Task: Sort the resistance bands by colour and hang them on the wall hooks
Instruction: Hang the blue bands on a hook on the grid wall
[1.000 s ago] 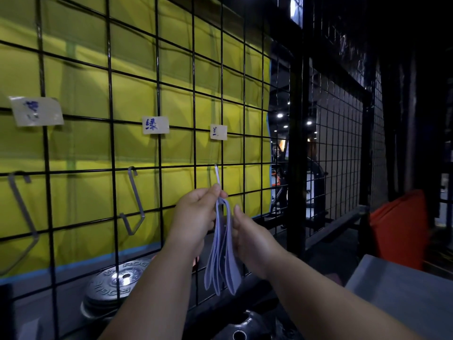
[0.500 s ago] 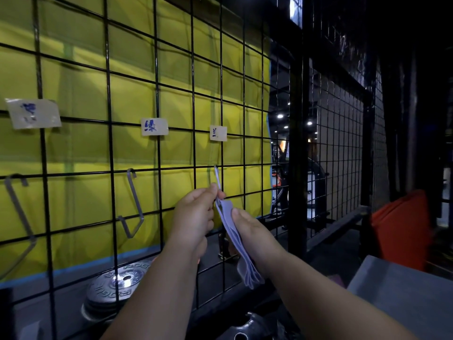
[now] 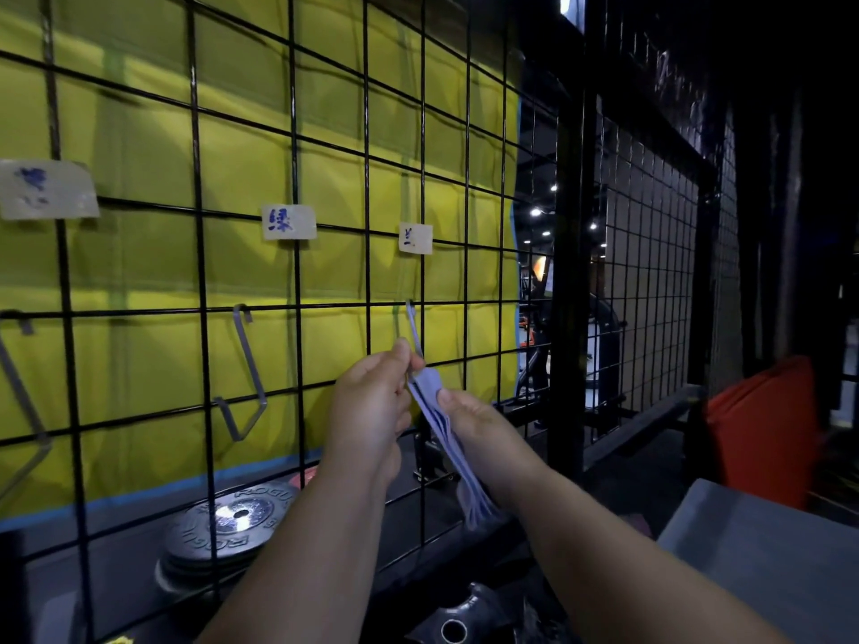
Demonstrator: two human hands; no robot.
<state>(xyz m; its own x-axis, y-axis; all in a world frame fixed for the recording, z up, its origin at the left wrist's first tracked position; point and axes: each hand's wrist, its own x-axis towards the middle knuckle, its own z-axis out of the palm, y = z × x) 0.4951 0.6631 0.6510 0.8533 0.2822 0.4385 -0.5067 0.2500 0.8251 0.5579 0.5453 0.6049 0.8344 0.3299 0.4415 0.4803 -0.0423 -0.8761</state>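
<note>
A bundle of pale blue resistance bands (image 3: 444, 429) slants down to the right in front of the black wire grid (image 3: 297, 313). My left hand (image 3: 372, 406) pinches the top of the bundle at the lower end of the right metal hook (image 3: 413, 327), under the right paper label (image 3: 415, 238). My right hand (image 3: 479, 425) grips the bands just below and draws them to the right. The middle hook (image 3: 248, 374), under the middle label (image 3: 288, 222), carries nothing. A third bare hook (image 3: 18, 402) hangs at the far left below another label (image 3: 46, 189).
Yellow padding (image 3: 139, 253) backs the grid. Grey weight plates (image 3: 232, 527) are stacked on the floor behind it. A black post (image 3: 564, 290) and a second mesh panel stand to the right, with an orange pad (image 3: 762, 425) and a grey surface (image 3: 762, 555) at the lower right.
The bands hung straight down a second ago; my right hand has since pulled their lower part out to the right, so they now slant. My left hand stays at the hook.
</note>
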